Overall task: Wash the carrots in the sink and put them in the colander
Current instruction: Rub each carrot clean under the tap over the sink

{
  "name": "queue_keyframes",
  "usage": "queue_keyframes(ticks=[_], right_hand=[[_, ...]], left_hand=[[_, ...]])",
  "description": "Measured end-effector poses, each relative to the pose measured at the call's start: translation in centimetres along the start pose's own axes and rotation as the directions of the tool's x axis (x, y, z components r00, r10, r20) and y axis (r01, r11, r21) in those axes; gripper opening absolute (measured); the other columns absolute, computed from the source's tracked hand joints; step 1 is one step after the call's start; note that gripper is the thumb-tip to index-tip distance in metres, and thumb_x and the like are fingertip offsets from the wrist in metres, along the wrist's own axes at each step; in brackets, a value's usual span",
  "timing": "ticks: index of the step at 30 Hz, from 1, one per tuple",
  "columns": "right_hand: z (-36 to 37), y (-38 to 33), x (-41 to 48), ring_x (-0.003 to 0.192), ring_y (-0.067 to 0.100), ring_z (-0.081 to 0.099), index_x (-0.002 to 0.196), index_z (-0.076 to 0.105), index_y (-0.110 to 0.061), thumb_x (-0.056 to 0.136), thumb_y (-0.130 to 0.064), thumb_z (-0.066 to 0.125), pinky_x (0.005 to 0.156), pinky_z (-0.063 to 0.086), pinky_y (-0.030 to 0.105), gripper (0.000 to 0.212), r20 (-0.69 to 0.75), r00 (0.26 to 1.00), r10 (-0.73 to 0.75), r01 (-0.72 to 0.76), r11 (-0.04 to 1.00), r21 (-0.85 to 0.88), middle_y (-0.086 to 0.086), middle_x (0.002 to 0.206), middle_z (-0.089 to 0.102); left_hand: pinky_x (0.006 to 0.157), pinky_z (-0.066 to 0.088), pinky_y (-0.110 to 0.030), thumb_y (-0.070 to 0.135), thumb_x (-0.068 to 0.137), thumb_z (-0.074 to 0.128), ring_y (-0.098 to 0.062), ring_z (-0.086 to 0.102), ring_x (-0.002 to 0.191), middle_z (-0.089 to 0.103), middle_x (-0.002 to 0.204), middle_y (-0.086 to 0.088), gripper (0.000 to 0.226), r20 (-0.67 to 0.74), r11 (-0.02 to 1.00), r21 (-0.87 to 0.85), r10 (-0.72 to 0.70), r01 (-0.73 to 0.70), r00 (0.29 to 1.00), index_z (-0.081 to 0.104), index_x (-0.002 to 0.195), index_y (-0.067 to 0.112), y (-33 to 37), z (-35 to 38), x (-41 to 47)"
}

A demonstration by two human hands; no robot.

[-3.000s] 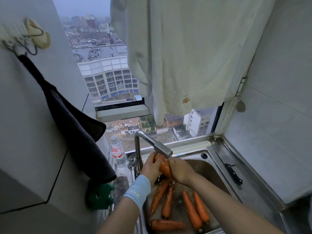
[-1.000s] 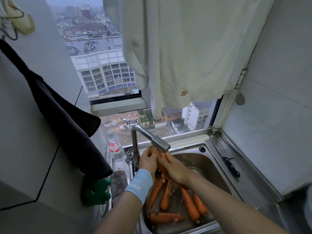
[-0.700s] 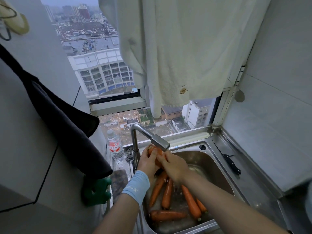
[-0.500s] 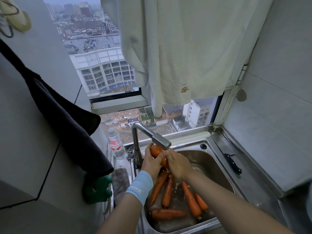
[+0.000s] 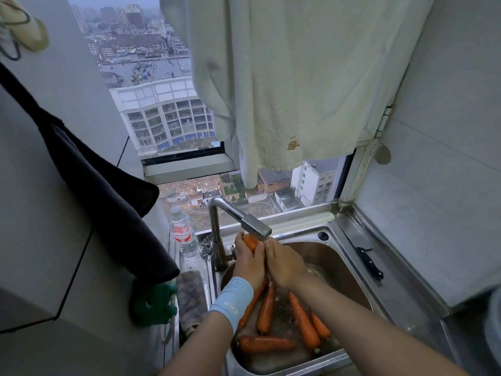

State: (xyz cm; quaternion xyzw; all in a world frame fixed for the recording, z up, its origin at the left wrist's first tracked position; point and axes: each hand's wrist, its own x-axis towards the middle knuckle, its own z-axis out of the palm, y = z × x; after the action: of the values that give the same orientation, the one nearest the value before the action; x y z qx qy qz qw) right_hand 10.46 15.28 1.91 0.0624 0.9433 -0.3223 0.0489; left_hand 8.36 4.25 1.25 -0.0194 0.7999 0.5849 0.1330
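Sinkside, left hand (image 5: 249, 263), right hand (image 5: 284, 267) grip carrot (image 5: 250, 242)

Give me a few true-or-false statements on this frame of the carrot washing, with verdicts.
1. The left hand and right hand both hold one carrot beneath the faucet. True.
2. The sink holds no other carrots. False: several carrots lie in it.
3. A knife lies on the counter right of the sink. True.
4. The water bottle lies on its side. False: it stands upright, left of the faucet.
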Motion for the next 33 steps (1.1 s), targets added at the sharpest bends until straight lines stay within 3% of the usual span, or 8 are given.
queue_keyframes(ticks=[4, 9, 14, 20, 24, 27, 30, 33], right_hand=[[0.5, -0.3, -0.4, 0.096, 0.019, 0.064, 0.103, 0.054, -0.026, 0.110, -0.044, 0.015, 0.090, 0.049, 0.035, 0.043, 0.011, 0.999, 0.043, -0.043, 0.998, 0.049, -0.001, 0.102, 0.066], [0.6, -0.8, -0.3, 0.102, 0.025, 0.064, 0.109, 0.058, -0.024, 0.109, -0.046, 0.016, 0.089, 0.048, 0.036, 0.047, -0.003, 1.000, 0.019, -0.019, 1.000, 0.004, 0.004, 0.109, 0.069], [-0.1, -0.2, 0.1, 0.102, 0.024, 0.062, 0.101, 0.056, -0.024, 0.110, -0.042, 0.015, 0.092, 0.047, 0.038, 0.046, -0.004, 0.998, 0.060, -0.060, 0.996, 0.065, 0.003, 0.108, 0.067], [-0.1, -0.6, -0.5, 0.111, 0.027, 0.061, 0.110, 0.060, -0.021, 0.110, -0.039, 0.016, 0.086, 0.040, 0.033, 0.048, 0.020, 1.000, 0.007, -0.007, 1.000, 0.027, 0.007, 0.118, 0.069], [-0.3, 1.2, 0.7, 0.121, 0.028, 0.058, 0.116, 0.062, -0.016, 0.110, -0.037, 0.018, 0.104, 0.043, 0.040, 0.050, 0.067, 0.993, 0.102, -0.113, 0.978, 0.175, 0.012, 0.127, 0.066], [-0.8, 1.9, 0.8, 0.127, 0.033, 0.056, 0.127, 0.059, -0.010, 0.110, -0.031, 0.020, 0.110, 0.040, 0.043, 0.047, 0.139, 0.984, 0.110, -0.134, 0.975, 0.178, 0.018, 0.133, 0.062], [-0.7, 1.6, 0.3, 0.122, 0.032, 0.059, 0.121, 0.061, -0.013, 0.110, -0.033, 0.019, 0.105, 0.043, 0.042, 0.047, 0.122, 0.990, 0.073, -0.089, 0.987, 0.135, 0.015, 0.129, 0.065], [-0.3, 1.1, 0.0, 0.117, 0.028, 0.061, 0.116, 0.063, -0.018, 0.110, -0.040, 0.016, 0.102, 0.045, 0.042, 0.053, 0.080, 0.995, 0.061, -0.069, 0.991, 0.111, 0.009, 0.124, 0.068]], left_hand=[[0.111, 0.039, -0.041, 0.036, 0.105, 0.040, -0.026, 0.051, 0.125, 0.034, 0.153, -0.005, 0.053, 0.024, 0.992, 0.115, 0.056, -0.058, 0.998, 0.018, 0.153, 0.028, 0.2, -0.5, -0.1], [0.090, 0.035, -0.030, 0.029, 0.107, 0.034, -0.019, 0.049, 0.101, 0.046, 0.137, -0.009, 0.032, -0.106, 0.988, 0.137, 0.086, -0.071, 0.991, 0.041, 0.138, 0.021, 0.9, -0.6, -0.1], [0.106, 0.045, -0.048, 0.035, 0.102, 0.047, -0.029, 0.056, 0.112, 0.050, 0.128, -0.007, 0.036, 0.078, 0.981, 0.170, 0.078, -0.090, 0.994, 0.039, 0.137, 0.031, 0.3, -1.1, 0.4], [0.088, 0.041, -0.032, 0.025, 0.105, 0.036, -0.027, 0.058, 0.100, 0.061, 0.120, -0.010, 0.025, -0.091, 0.996, 0.084, 0.026, -0.019, 0.996, 0.055, 0.122, 0.025, 1.4, -0.6, 0.7], [0.096, 0.054, -0.045, 0.028, 0.104, 0.046, -0.026, 0.063, 0.105, 0.063, 0.118, -0.005, 0.021, 0.124, 1.000, 0.021, 0.010, -0.013, 0.992, 0.055, 0.113, 0.044, 1.4, -1.2, 0.5], [0.091, 0.058, -0.048, 0.032, 0.093, 0.055, -0.027, 0.067, 0.102, 0.065, 0.109, -0.005, 0.028, 0.228, 0.999, 0.020, -0.031, 0.027, 0.973, 0.050, 0.104, 0.058, 0.3, -1.3, 0.7], [0.096, 0.050, -0.042, 0.035, 0.100, 0.048, -0.022, 0.061, 0.101, 0.062, 0.108, -0.003, 0.022, 0.124, 0.999, 0.045, -0.032, 0.027, 0.992, 0.049, 0.122, 0.035, 0.4, -0.6, 0.4], [0.095, 0.046, -0.039, 0.033, 0.103, 0.044, -0.022, 0.059, 0.100, 0.061, 0.111, -0.005, 0.023, -0.031, 0.997, 0.067, -0.025, 0.027, 0.999, 0.049, 0.123, 0.022, 1.0, 0.2, 0.3]])
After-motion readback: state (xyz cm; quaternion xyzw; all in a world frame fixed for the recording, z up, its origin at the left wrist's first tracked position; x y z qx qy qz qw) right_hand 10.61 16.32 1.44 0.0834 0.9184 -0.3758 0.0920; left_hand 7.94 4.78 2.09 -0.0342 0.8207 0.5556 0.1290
